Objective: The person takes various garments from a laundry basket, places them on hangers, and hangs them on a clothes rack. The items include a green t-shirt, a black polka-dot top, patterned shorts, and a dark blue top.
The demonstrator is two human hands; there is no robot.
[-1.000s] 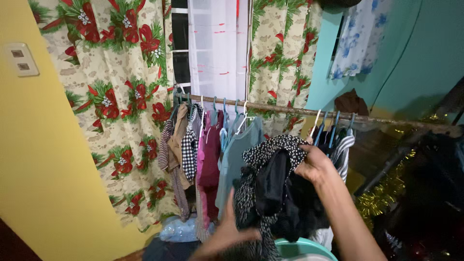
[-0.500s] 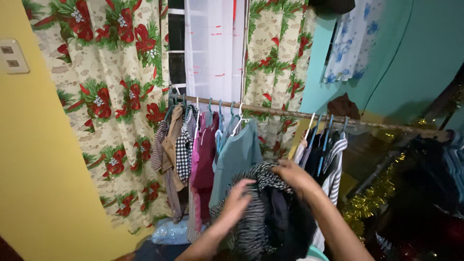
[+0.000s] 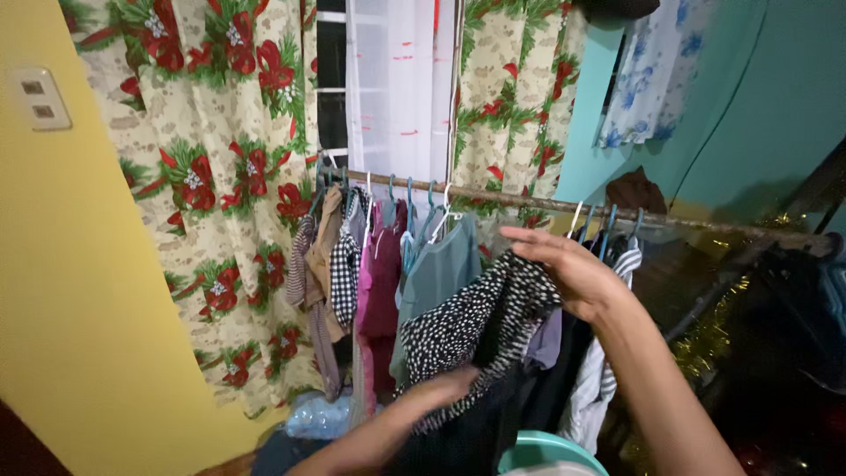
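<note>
Polka-dot garment [image 3: 476, 322] hangs from my right hand [image 3: 573, 278], fingers pinched on its top near the rod [image 3: 529, 203]; my left hand [image 3: 441, 388] seems flat against it lower.

Indoor light falls warm and fairly bright on the yellow wall [image 3: 70, 291] and the flowered curtain [image 3: 220, 176] at the left, while the far right corner sinks into deep shadow where the dark hanging clothes [image 3: 793, 335] lose all detail. The window panes [image 3: 330, 97] behind the sheer white curtain [image 3: 401, 88] are black, so no light comes in from outside. The left hand [image 3: 441, 388] low in the near foreground is smeared by motion, the right hand [image 3: 564, 273] is slightly soft, and straight lines lean outward toward the frame edges from the wide lens.
</note>
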